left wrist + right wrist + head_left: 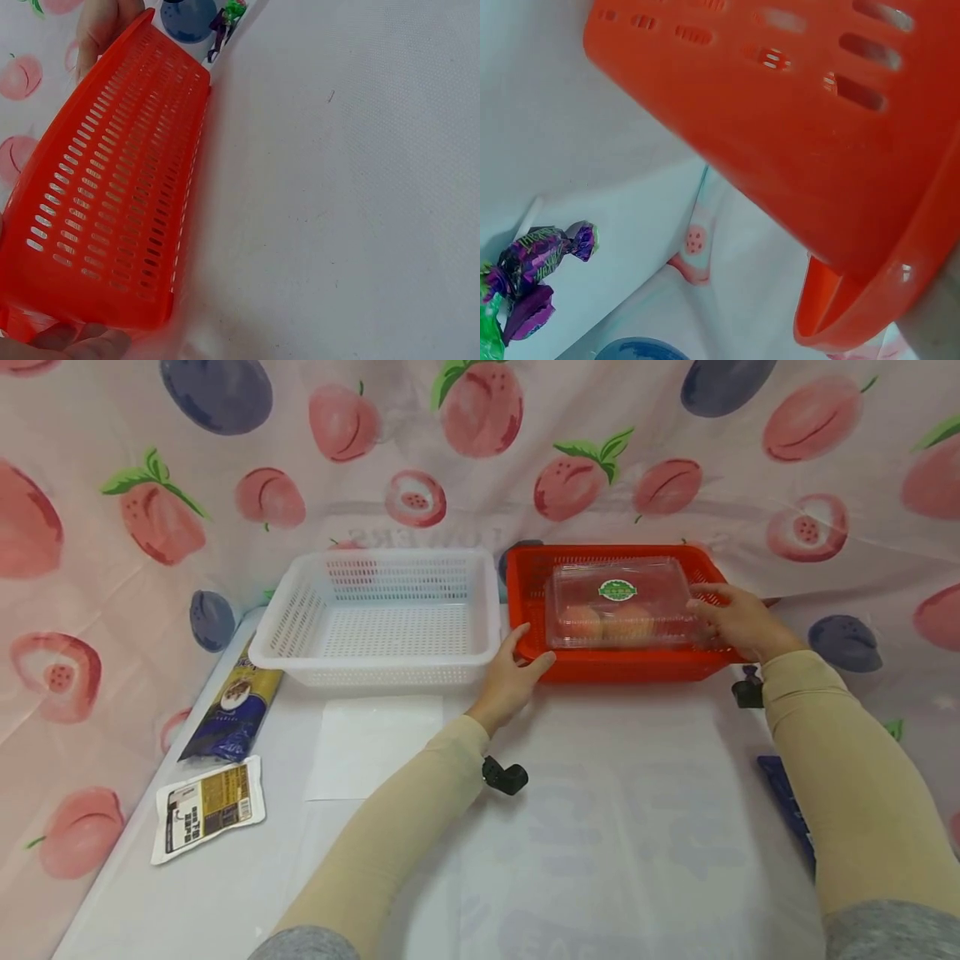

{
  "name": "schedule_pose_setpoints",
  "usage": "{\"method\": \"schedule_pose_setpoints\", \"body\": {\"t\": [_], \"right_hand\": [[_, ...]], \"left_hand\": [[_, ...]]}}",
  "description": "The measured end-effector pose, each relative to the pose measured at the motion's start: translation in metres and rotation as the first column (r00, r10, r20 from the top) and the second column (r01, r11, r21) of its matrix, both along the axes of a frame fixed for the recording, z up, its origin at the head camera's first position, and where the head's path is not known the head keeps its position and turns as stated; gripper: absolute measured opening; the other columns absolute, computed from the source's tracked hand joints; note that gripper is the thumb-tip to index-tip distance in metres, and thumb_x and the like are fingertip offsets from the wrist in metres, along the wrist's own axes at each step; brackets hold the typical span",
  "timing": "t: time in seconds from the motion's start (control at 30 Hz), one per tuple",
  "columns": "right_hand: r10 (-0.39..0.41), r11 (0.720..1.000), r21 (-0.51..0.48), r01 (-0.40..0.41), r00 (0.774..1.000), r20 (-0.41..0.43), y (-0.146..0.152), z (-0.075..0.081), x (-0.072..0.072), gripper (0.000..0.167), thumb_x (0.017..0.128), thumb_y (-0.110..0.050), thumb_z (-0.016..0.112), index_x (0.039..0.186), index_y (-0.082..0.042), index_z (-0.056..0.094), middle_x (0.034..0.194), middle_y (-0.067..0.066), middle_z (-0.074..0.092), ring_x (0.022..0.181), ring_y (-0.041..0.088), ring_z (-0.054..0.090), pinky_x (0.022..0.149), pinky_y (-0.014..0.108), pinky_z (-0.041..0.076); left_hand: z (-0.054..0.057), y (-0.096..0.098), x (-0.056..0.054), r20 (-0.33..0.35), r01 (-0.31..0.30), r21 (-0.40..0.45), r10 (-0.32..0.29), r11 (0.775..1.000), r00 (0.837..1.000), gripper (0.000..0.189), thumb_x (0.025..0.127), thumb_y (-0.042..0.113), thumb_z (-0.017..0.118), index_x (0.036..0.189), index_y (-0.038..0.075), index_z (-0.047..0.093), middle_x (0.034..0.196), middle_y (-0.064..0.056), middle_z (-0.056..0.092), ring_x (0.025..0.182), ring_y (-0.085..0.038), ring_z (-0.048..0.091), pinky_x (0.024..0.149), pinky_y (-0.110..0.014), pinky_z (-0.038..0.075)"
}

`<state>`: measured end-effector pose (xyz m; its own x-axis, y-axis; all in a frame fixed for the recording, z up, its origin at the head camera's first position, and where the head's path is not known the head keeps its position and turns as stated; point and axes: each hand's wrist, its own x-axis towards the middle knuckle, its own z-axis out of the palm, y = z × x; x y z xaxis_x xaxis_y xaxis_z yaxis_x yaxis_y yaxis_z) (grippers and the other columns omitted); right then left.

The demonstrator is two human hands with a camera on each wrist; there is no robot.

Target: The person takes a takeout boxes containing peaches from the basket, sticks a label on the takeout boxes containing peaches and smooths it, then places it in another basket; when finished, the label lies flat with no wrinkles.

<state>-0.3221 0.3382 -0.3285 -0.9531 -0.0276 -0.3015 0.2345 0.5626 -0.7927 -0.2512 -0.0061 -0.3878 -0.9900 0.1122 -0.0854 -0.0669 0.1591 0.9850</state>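
A red slotted plastic basket sits at the back right, with a person's hand at each end. The left hand grips its left end, thumb along the front rim; in the left wrist view its fingers curl against the end wall. The right hand holds the right end of the rim, fingertips reaching inward beside a clear plastic clamshell box. That box lies in the basket, bears a green label, and shows round reddish-yellow fruit inside. In the right wrist view the basket wall hides most of the right hand.
A white slotted basket stands just left of the red one. Before it lies a white sheet. Two packets, blue-gold and white-gold, lie at left. A blue packet is beside the right forearm. Purple-wrapped candies lie near the basket.
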Motion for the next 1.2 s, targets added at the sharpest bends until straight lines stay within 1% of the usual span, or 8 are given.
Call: {"method": "schedule_pose_setpoints", "body": {"t": [0.2,0.33,0.47,0.67,0.83,0.97,1.07,1.2], "right_hand": [[0.054,0.999,0.002,-0.054,0.997,0.046,0.001,-0.001,-0.003,0.083,0.098,-0.052,0.056,0.162,-0.017,0.015,0.144,0.023,0.039,0.101,0.028,0.062,0.082,0.033,0.057],[0.098,0.993,0.066,-0.102,0.993,0.062,-0.001,0.0,-0.003,0.086,0.097,-0.054,0.057,0.162,-0.018,0.014,0.147,0.025,0.037,0.115,0.038,0.054,0.085,0.035,0.056],[0.131,0.98,0.142,-0.137,0.99,0.054,-0.003,0.001,-0.004,0.086,0.098,-0.055,0.055,0.162,-0.018,0.013,0.148,0.029,0.035,0.12,0.044,0.049,0.087,0.039,0.055],[0.126,0.96,0.25,-0.127,0.992,0.021,-0.006,0.002,-0.005,0.086,0.096,-0.06,0.054,0.161,-0.016,0.018,0.148,0.03,0.033,0.121,0.045,0.042,0.085,0.041,0.056],[0.108,0.961,0.252,-0.112,0.994,0.03,-0.007,-0.001,-0.005,0.088,0.095,-0.06,0.055,0.162,-0.018,0.015,0.147,0.031,0.034,0.122,0.046,0.042,0.083,0.041,0.057],[0.092,0.962,0.257,-0.087,0.996,-0.008,-0.008,-0.003,-0.006,0.091,0.095,-0.06,0.054,0.162,-0.019,0.007,0.148,0.032,0.034,0.122,0.048,0.043,0.095,0.052,0.051],[0.085,0.96,0.27,-0.07,0.995,-0.044,-0.008,-0.003,-0.005,0.092,0.096,-0.06,0.052,0.162,-0.018,0.004,0.152,0.033,0.029,0.128,0.05,0.038,0.102,0.061,0.041],[0.099,0.951,0.303,-0.07,0.992,-0.081,-0.01,0.003,0.0,0.088,0.099,-0.059,0.048,0.162,-0.013,0.007,0.155,0.035,0.023,0.134,0.053,0.031,0.105,0.067,0.032]], "left_hand": [[0.001,-0.001,0.001,0.008,0.001,0.001,-0.001,1.0,1.0,0.07,0.096,0.032,0.069,0.157,0.026,0.034,0.155,-0.009,0.039,0.124,-0.025,0.052,0.098,-0.036,0.05],[0.002,-0.001,0.003,0.021,0.001,-0.004,-0.001,1.0,1.0,0.07,0.096,0.032,0.069,0.156,0.027,0.034,0.154,-0.007,0.041,0.123,-0.024,0.053,0.098,-0.035,0.05],[0.003,-0.002,0.003,0.031,0.0,-0.007,0.0,1.0,1.0,0.07,0.096,0.033,0.068,0.156,0.028,0.033,0.153,-0.006,0.041,0.121,-0.023,0.053,0.098,-0.035,0.05],[0.005,-0.003,0.002,0.034,0.012,0.002,-0.012,1.0,0.999,0.071,0.096,0.034,0.068,0.157,0.028,0.032,0.152,-0.005,0.041,0.124,-0.023,0.052,0.099,-0.036,0.05],[0.005,-0.004,0.0,0.034,0.018,0.007,-0.018,1.0,0.999,0.069,0.097,0.031,0.068,0.157,0.026,0.034,0.151,-0.006,0.043,0.123,-0.023,0.053,0.099,-0.036,0.049],[0.007,-0.005,-0.001,0.019,0.028,0.012,-0.028,1.0,0.999,0.067,0.099,0.028,0.066,0.157,0.025,0.034,0.152,-0.008,0.042,0.124,-0.025,0.053,0.101,-0.035,0.048],[0.01,-0.01,0.001,0.028,0.072,-0.011,-0.071,0.997,0.997,0.069,0.098,0.031,0.066,0.158,0.024,0.032,0.153,-0.008,0.041,0.13,-0.025,0.05,0.102,-0.036,0.047],[0.016,-0.028,0.007,0.055,0.203,-0.067,-0.199,0.977,0.978,0.078,0.094,0.04,0.069,0.159,0.023,0.03,0.15,-0.007,0.045,0.133,-0.024,0.046,0.103,-0.041,0.047]]}}
